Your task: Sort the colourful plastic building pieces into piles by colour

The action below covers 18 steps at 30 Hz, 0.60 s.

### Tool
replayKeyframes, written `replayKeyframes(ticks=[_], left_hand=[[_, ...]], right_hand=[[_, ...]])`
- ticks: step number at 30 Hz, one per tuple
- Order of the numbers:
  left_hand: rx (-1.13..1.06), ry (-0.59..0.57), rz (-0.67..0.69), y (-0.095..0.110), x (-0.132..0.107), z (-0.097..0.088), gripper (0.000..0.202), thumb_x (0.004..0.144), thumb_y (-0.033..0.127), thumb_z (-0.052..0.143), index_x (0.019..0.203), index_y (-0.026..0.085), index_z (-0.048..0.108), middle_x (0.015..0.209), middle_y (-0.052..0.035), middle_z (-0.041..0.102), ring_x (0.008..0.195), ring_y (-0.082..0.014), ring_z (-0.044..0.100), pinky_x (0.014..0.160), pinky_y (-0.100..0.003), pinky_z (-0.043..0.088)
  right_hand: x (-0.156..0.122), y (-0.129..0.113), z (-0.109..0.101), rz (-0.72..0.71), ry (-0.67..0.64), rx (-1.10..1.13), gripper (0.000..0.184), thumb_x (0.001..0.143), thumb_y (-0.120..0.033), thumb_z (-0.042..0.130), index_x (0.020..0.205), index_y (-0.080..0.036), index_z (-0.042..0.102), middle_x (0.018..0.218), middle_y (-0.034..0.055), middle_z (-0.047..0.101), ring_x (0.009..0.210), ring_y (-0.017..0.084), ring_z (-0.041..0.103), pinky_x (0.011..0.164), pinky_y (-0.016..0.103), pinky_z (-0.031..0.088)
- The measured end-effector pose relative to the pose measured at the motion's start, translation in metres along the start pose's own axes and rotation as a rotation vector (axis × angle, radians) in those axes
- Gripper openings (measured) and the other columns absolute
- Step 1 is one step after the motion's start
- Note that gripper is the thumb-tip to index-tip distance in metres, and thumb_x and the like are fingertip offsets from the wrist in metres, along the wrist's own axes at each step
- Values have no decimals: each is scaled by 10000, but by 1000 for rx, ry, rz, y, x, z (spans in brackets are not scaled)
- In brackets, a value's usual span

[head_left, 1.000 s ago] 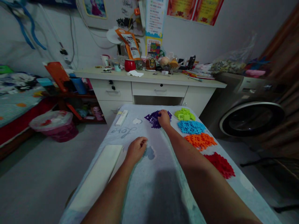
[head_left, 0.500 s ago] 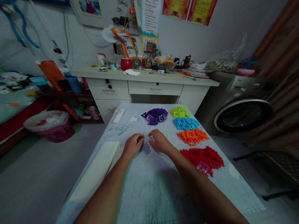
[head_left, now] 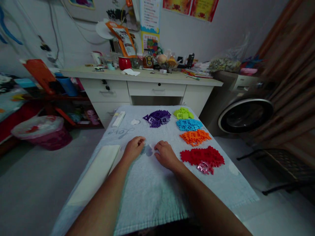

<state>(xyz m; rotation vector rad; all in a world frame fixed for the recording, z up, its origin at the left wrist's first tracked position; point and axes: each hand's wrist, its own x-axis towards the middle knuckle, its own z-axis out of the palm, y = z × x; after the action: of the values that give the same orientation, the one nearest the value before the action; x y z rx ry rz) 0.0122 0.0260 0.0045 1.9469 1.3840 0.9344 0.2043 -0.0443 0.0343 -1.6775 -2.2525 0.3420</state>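
Note:
My left hand [head_left: 133,149] is held low over the cloth-covered table [head_left: 147,190], its fingers loosely bent and nothing visible in them. A short gap away, my right hand [head_left: 166,154] has its fingers curved and the thumb apart, also holding nothing I can see. Nearest to the right hand is a pile of red interlocking plastic pieces [head_left: 203,155], with a clear pinkish piece [head_left: 204,167] at its front. Behind it lie piles of orange pieces [head_left: 195,137], blue pieces [head_left: 189,124] and lime green pieces [head_left: 183,113]. Purple pieces [head_left: 157,118] are heaped beyond both hands.
Along the table's left side lies a long pale board [head_left: 97,173]; a small white box [head_left: 118,119] is farther back. A cluttered white desk [head_left: 157,77] stands behind the table. A washing machine [head_left: 243,105] is at right, a pink bin [head_left: 46,137] at left.
The view has shifted, so the table and desk appear farther left and slightly higher. My hands have moved a little farther apart. The piles look undisturbed.

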Motion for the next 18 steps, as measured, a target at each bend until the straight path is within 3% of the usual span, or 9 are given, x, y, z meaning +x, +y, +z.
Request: replayKeyframes(ticks=[5, 8, 11, 14, 16, 18], left_hand=[[13, 0, -8, -1, 0, 0, 294, 753, 342, 516, 958, 190, 660, 911, -41, 698, 809, -188, 646, 800, -321, 515], [16, 2, -6, -2, -1, 0, 293, 746, 351, 521, 948, 193, 663, 904, -35, 696, 798, -187, 643, 798, -324, 517], [31, -10, 18, -2, -2, -1, 287, 748, 357, 527, 939, 191, 661, 910, -38, 687, 804, -187, 639, 801, -328, 516], [50, -33, 65, 3, -3, -4, 301, 781, 417, 533, 927, 189, 665, 932, -52, 679, 826, -196, 642, 817, -343, 517], [75, -61, 90, 11, -5, -4, 354, 800, 480, 538, 942, 184, 671, 963, -74, 677, 876, -222, 648, 845, -371, 517], [126, -91, 107, 22, -8, -1, 418, 793, 526, 564, 1002, 180, 671, 1024, -100, 674, 965, -262, 640, 900, -418, 503]], right_hand=[[-9, 4, -17, -106, -22, 155, 237, 826, -180, 625, 1062, -172, 653, 1105, 91, 635, 1038, 208, 565, 945, 345, 418], [-24, 21, -45, -107, 160, 232, 242, 846, -212, 611, 1086, -190, 635, 1172, 99, 626, 1128, 225, 549, 1000, 389, 404], [-50, 58, -78, -2, 403, 225, 230, 881, -293, 560, 1080, -203, 636, 1196, 106, 619, 1153, 238, 543, 1023, 427, 396], [-82, 106, -103, 208, 605, 150, 286, 861, -424, 559, 1018, -205, 657, 1136, 117, 643, 1115, 268, 560, 1029, 472, 384], [-102, 136, -109, 377, 669, 99, 407, 820, -525, 558, 996, -177, 671, 1124, 154, 645, 1125, 306, 552, 1030, 495, 376], [-119, 158, -107, 531, 629, 140, 520, 820, -590, 503, 1050, -155, 669, 1130, 169, 651, 1114, 313, 566, 1014, 491, 395]])
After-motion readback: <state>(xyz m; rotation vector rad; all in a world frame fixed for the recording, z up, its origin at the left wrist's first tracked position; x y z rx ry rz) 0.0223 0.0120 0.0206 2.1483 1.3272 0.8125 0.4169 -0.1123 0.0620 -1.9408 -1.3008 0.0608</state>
